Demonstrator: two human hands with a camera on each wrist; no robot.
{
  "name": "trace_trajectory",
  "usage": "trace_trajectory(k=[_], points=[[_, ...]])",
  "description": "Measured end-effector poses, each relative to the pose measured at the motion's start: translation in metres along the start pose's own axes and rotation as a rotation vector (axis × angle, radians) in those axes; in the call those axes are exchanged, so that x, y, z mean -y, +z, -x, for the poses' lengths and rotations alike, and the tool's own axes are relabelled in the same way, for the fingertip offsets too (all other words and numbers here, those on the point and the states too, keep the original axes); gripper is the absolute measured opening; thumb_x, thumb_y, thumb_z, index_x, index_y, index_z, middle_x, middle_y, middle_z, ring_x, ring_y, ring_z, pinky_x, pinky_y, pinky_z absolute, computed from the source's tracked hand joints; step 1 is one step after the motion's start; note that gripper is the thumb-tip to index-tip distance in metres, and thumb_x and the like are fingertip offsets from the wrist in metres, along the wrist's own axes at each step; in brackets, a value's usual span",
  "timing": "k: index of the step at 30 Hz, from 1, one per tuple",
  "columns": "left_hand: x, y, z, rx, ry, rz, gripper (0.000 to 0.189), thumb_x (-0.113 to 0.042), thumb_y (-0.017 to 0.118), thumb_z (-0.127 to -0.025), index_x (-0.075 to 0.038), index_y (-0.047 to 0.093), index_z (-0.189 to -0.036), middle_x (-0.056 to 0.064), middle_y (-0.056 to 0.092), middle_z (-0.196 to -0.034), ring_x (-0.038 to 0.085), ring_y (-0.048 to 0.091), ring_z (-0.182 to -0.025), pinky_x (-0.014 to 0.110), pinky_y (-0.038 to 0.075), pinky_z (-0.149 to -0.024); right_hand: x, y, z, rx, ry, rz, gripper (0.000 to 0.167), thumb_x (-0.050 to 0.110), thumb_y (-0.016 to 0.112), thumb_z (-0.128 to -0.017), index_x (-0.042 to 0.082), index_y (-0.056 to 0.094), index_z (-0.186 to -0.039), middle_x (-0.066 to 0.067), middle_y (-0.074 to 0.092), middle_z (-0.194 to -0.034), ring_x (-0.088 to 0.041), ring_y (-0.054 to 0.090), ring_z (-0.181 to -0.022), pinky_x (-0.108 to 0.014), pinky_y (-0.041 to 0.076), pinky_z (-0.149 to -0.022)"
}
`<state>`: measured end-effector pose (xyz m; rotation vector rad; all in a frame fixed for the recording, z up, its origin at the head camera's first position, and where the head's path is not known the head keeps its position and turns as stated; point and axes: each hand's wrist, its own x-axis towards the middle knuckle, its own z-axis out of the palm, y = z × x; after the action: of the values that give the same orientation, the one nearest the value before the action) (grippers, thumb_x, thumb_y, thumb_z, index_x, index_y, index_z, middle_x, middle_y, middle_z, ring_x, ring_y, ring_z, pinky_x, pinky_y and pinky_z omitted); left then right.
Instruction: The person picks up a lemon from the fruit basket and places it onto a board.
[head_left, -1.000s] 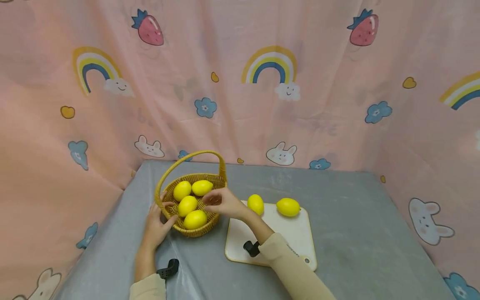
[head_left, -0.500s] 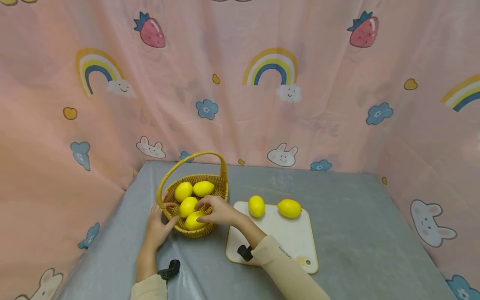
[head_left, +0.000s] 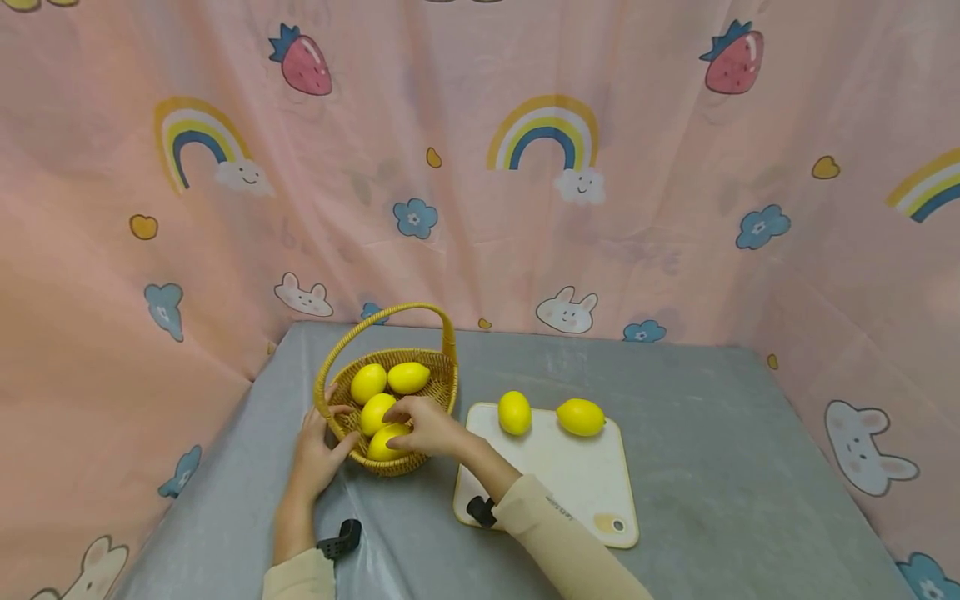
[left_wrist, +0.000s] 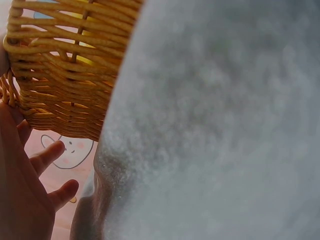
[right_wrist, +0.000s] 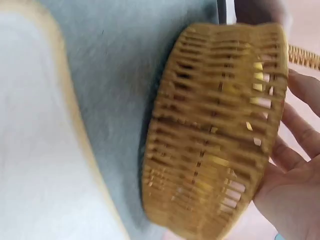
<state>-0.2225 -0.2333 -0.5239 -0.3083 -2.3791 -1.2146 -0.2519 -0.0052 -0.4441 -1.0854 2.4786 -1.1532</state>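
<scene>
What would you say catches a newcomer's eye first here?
Probably the wicker basket left of the white cutting board, holding four yellow lemons, with the left hand and right hand at it. Two more lemons lie on that board. Behind hangs a pink rainbow-print curtain.

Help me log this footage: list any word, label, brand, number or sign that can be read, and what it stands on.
Nothing can be read for certain.
Right sleeve: dark lettering near the cuff, too small to read.
Pink curtain: faint letter-like marks, too blurred to read.
Basket, lemons and white board: no lettering visible.
</scene>
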Motion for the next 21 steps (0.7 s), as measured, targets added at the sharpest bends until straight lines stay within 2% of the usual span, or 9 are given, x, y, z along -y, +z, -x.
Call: trace_trajectory(k=[4,8,13,16,21], points=[[-0.001,0.0,0.0,-0.005,0.004,0.003,0.032,-0.003,0.074,-0.081,0.0,0.064,-0.112,0.021,0.04,-0.153,0.045,0.033,-0.138,0.067,0.021,-0.107,0.007,0.007,-0.005,0.026,-0.036,0.123,0.033,0.012,0.076,-0.086,-0.002,0.07,-0.116,-0.009,0.071,-0.111,-0.014,0.064,-0.1,-0.02,0.048,-0.085],[0.0,0.0,0.001,-0.009,0.009,0.006,0.032,-0.003,0.074,-0.081,-0.001,0.064,-0.111,0.021,0.04,-0.153,0.044,0.033,-0.138,0.067,0.022,-0.106,0.014,0.016,-0.011,0.028,0.005,0.165,0.033,0.014,0.078,-0.085,0.001,0.071,-0.115,-0.005,0.072,-0.11,-0.01,0.063,-0.096,-0.017,0.046,-0.079],[0.0,0.001,0.0,-0.021,0.024,0.012,0.032,-0.002,0.075,-0.081,0.0,0.064,-0.111,0.022,0.04,-0.152,0.045,0.035,-0.136,0.066,0.023,-0.106,0.019,0.026,-0.015,-0.019,0.053,0.221,0.02,0.015,0.083,-0.081,0.004,0.073,-0.094,-0.003,0.067,-0.094,-0.01,0.058,-0.081,-0.018,0.044,-0.07],[0.0,0.002,0.001,-0.01,0.021,0.016,0.032,-0.004,0.075,-0.082,0.002,0.064,-0.111,0.022,0.039,-0.153,0.046,0.035,-0.135,0.067,0.023,-0.105,0.017,0.027,-0.015,-0.012,0.09,0.249,0.018,0.013,0.084,-0.079,0.006,0.068,-0.085,-0.002,0.059,-0.088,-0.008,0.05,-0.076,-0.019,0.042,-0.068],[-0.001,0.001,0.001,-0.004,0.004,0.014,0.031,-0.006,0.074,-0.083,0.002,0.064,-0.112,0.02,0.038,-0.155,0.044,0.033,-0.139,0.068,0.022,-0.106,0.013,0.017,-0.014,0.058,0.129,0.283,0.024,-0.002,0.08,-0.076,0.007,0.069,-0.096,-0.003,0.058,-0.097,-0.012,0.05,-0.086,-0.021,0.044,-0.073]])
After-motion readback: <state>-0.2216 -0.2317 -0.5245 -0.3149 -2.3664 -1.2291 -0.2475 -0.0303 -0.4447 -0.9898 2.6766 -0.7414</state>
